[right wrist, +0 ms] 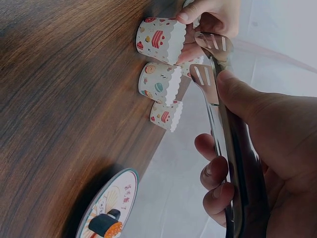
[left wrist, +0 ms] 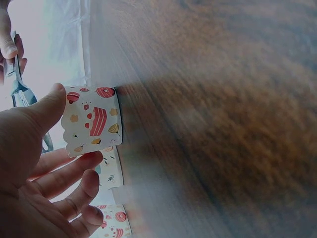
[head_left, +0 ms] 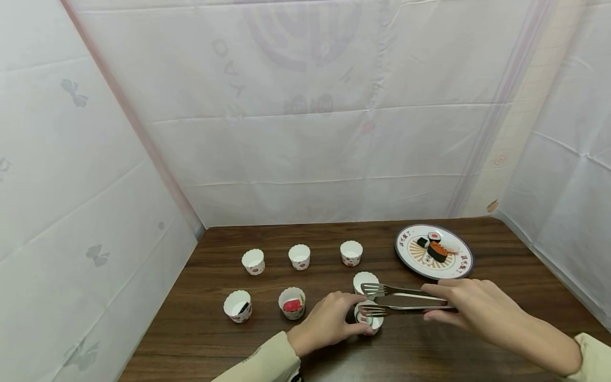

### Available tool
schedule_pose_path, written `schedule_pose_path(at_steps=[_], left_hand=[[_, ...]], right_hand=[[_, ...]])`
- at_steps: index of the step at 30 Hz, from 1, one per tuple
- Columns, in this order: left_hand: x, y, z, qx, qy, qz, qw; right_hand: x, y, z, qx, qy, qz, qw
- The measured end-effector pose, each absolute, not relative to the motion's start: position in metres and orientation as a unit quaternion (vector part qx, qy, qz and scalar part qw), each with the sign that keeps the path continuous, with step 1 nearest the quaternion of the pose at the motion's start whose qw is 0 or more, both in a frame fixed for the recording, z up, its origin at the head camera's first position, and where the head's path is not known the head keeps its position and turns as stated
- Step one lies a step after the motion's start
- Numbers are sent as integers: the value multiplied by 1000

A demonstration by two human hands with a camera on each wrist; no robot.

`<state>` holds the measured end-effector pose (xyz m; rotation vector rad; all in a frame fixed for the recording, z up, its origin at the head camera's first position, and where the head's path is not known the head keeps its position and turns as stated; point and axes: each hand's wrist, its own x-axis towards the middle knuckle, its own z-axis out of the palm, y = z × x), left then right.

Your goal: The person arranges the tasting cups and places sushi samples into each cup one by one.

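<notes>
My left hand (head_left: 334, 321) pinches the rim of a white paper baking cup (left wrist: 94, 121) with cake prints, thumb on one side and fingers on the other. The cup stands on the table, with a small pale and pinkish piece partly visible inside. In my right hand (head_left: 487, 313) is a pair of metal tongs (right wrist: 240, 163) with slotted ends. Those ends are apart, above the held cup and the paper cup (head_left: 365, 281) just behind it. In the head view nothing shows between the tong ends.
A round plate (head_left: 408, 254) at the back right bears several sushi pieces, including one with orange topping (head_left: 437, 251). Three paper cups (head_left: 299, 258) line the back. At front left, one cup (head_left: 237, 305) holds a black piece and another (head_left: 292, 303) a red one.
</notes>
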<state>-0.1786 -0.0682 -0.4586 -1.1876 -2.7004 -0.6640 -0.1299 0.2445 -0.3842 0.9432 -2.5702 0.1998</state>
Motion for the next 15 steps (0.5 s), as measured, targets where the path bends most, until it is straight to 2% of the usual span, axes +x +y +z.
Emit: schedule_pose_path(at_steps=[15], left_hand=[[-178, -67, -457, -400, -893, -197, 65]], right_hand=[[-135, 248, -388, 341, -911, 75, 219]])
